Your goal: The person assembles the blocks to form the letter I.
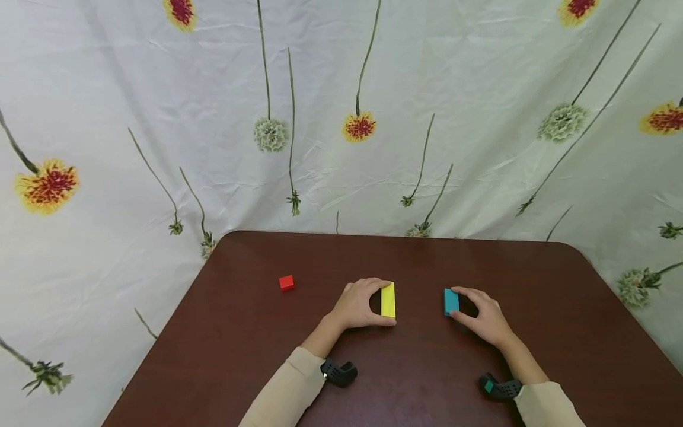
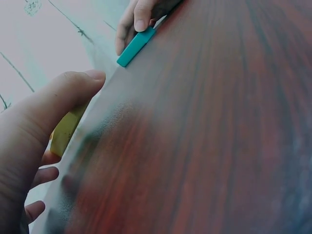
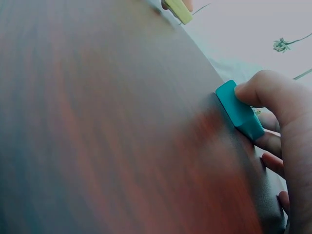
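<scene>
Between thumb and fingertips, my left hand (image 1: 364, 303) pinches a yellow block (image 1: 388, 300) by its two ends, near the middle of the table. To the right of it, my right hand (image 1: 484, 315) holds a blue block (image 1: 451, 302) between thumb and index finger. A gap of bare table lies between the two blocks. In the left wrist view the thumb covers part of the yellow block (image 2: 68, 130). The right wrist view shows the blue block (image 3: 239, 109) at the thumb tip, the other fingers behind it.
A small red block (image 1: 286, 283) lies on the dark brown table (image 1: 416, 379), left of my left hand. Behind the table's far edge hangs a white cloth (image 1: 320, 71) printed with flowers. Each wrist wears a black band, the left band (image 1: 339, 373) and the right band (image 1: 500, 388).
</scene>
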Demonstrator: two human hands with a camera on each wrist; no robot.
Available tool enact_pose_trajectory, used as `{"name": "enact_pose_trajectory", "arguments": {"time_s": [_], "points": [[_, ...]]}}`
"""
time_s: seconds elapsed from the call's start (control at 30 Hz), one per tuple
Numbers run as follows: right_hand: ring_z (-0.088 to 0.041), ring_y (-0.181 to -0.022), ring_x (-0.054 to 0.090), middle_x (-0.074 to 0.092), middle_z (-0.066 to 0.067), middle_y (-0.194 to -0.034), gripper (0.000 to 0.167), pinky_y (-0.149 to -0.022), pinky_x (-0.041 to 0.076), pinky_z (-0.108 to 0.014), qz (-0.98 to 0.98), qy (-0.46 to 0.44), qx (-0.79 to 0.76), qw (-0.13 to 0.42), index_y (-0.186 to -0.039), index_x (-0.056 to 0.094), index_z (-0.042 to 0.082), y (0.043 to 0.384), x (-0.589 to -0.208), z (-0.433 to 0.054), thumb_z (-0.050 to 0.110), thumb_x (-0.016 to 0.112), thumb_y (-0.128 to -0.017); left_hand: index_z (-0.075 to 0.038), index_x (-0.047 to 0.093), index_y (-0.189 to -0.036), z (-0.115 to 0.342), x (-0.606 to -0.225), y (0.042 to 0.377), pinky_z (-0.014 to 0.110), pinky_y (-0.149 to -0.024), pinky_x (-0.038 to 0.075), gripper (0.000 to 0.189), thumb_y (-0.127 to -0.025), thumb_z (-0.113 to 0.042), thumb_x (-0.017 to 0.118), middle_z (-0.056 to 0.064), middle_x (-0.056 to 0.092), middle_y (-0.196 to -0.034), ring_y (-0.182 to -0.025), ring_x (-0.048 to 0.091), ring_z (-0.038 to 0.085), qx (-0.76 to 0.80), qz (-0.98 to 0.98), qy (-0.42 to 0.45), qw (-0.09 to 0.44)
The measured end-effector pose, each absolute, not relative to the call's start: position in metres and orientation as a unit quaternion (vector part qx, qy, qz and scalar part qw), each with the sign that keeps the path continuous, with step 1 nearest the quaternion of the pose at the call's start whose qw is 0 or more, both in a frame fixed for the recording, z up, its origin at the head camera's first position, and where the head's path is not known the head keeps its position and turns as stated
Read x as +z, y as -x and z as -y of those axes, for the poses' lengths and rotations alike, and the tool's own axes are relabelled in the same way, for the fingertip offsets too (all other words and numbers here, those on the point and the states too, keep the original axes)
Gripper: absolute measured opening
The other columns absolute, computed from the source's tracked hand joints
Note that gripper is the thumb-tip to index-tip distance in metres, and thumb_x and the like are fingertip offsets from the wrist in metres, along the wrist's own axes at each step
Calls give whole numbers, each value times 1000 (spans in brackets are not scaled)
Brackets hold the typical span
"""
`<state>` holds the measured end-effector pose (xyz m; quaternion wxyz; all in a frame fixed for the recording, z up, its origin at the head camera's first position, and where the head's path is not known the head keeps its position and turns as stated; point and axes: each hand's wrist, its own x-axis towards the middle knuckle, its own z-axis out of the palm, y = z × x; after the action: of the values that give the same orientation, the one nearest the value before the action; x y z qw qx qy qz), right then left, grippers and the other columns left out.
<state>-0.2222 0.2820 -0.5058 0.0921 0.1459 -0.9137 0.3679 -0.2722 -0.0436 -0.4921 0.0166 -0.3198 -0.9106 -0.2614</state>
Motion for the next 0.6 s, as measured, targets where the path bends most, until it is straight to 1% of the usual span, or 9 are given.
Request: {"name": "enact_pose_trajectory", "arguments": {"time_s": [0.6], "points": [[-48,-128,36,49,-25,-137,52,-99,15,-73,915,-148,365,94,-135,55,4,222,-506,-282,25,71,-90,-24,51,-143,40,-500,272,45,-97,36,86,-71,-65,75,-3,52,-139,-129,45,19,-239,913,330,25]]}}
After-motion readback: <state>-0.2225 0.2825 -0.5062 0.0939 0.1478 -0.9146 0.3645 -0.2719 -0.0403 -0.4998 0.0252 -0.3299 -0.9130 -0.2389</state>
